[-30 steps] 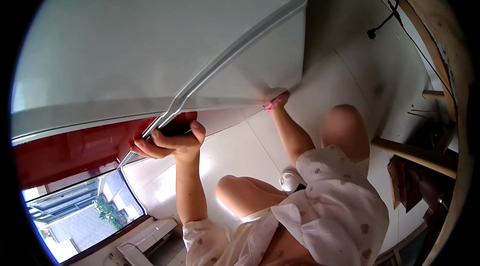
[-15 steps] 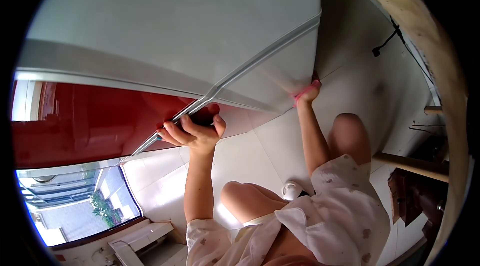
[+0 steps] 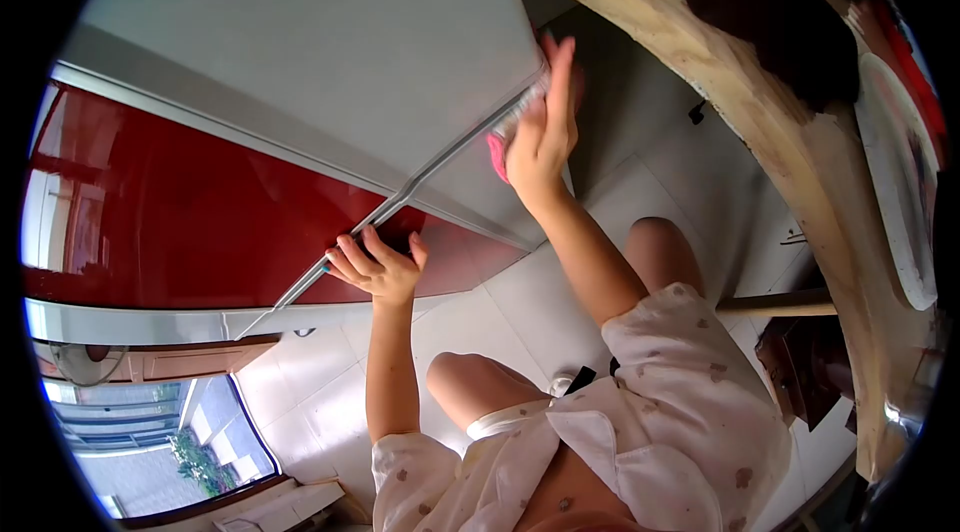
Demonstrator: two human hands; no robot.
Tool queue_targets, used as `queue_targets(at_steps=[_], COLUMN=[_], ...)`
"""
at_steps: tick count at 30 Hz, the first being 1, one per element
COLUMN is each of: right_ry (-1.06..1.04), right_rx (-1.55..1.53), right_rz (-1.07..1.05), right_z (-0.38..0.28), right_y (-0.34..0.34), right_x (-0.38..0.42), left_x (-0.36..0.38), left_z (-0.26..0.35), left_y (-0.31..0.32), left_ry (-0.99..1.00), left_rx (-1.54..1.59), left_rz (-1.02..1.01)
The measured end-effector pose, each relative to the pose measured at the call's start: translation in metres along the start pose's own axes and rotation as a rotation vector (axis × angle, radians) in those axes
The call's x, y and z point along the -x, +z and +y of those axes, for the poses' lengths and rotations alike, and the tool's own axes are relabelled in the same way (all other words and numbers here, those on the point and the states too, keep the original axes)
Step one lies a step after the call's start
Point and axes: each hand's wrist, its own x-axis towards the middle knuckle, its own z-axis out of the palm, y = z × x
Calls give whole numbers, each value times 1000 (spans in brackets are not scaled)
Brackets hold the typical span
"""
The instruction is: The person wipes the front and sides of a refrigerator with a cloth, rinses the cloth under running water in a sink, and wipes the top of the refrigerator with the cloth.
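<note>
A large cabinet-like appliance with a glossy red panel (image 3: 200, 202) and a grey panel (image 3: 330, 42) fills the upper left. A slim silver trim strip (image 3: 450, 154) runs diagonally across both. My left hand (image 3: 378, 270) has its fingers curled over this strip at the red part, with a dark recess beside the fingertips. Higher up to the right, my right hand (image 3: 540, 147) presses a pink and whitish cloth (image 3: 498, 156) against the grey surface by the strip's upper end. Its fingers are long and slightly blurred, and the palm hides part of the cloth.
At right, a curved wooden tabletop edge (image 3: 690, 72) comes close to the appliance, with a dark item (image 3: 785, 32) and a white tray-like thing (image 3: 895, 172) on it. Below are a wooden bar (image 3: 780, 303) and pale floor tiles (image 3: 470, 317). A glass door (image 3: 150, 442) stands lower left.
My right hand has risen with the cloth from the lower corner of the grey panel to the trim strip's upper end. The left hand keeps its hold. The view has shifted rightward.
</note>
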Motion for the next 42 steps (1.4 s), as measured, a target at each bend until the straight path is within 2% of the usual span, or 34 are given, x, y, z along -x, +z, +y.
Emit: queue_targets(at_steps=[1, 2, 4, 5, 7, 8, 11, 13, 14, 16, 18, 21, 22, 23, 25, 28, 30, 33, 34, 35, 36, 37, 39, 42], right_ry=[78, 211, 243, 469, 691, 767, 1218, 1139, 947, 761, 397, 344, 162, 129, 240, 298, 610, 655, 645, 788, 764, 533, 406, 467], right_rx=[-151, -161, 38, -81, -199, -312, -570, -330, -109, -141, -167, -134, -82, -31, 106, 197, -171, -275, -262, -429, -390, -310, -218, -336], right_rz=[59, 39, -97, -167, -234, -158, -220, -186, -298, -218, -41, -7, 49, 69, 57, -10, -16, 28, 49, 56, -22, -36, -91, -56], right_z=[15, 22, 66, 78, 101, 110, 115, 107, 89, 20, -7, -18, -5, 6, 25, 84, 96, 94, 58, 29, 11, -1, 2, 14], right_y=[-1, -7, -19, -28, -34, -30, -41, -33, -29, -23, -4, 1, 4, 4, -4, -21, -32, -17, -15, -12, -10, -6, -5, -17], right_x=[15, 27, 67, 83, 108, 112, 114, 104, 84, 21, -16, -20, -9, 3, 37, 105, 116, 96, 59, 29, 1, -21, -36, -2], left_x=[-1, 1, 1, 1, 0, 0, -3, -4, -5, -6, -8, -7, -6, -5, -4, -4, -5, -5, -5, -5, -5, -7, -9, -6], left_z=[2, 1, 1, 2, 3, 3, 3, 3, 3, 4, 4, 3, 3, 2, 3, 3, 4, 4, 4, 4, 4, 5, 5, 4], left_y=[0, 2, 2, 1, 2, 2, -1, -2, -1, -3, -3, -3, -2, -1, -1, 0, -1, -1, -1, 0, -1, -3, -3, -1], left_ry=[1, -5, -8, -7, -23, -23, -31, -35, -33, -38, -15, -4, 1, 2, 2, 0, 4, 1, -6, -12, -15, -16, -8, -5], left_rx=[-8, 11, 27, 33, 31, 32, 37, 35, 37, 36, 22, 19, 21, 13, 19, 15, 23, 14, 19, 25, 8, -1, 10, 8], left_rz=[3, 26, 37, 36, 17, 14, -6, -4, 8, 18, 7, 8, 7, 0, 24, 25, 31, 21, 26, 31, 12, -1, 17, 16])
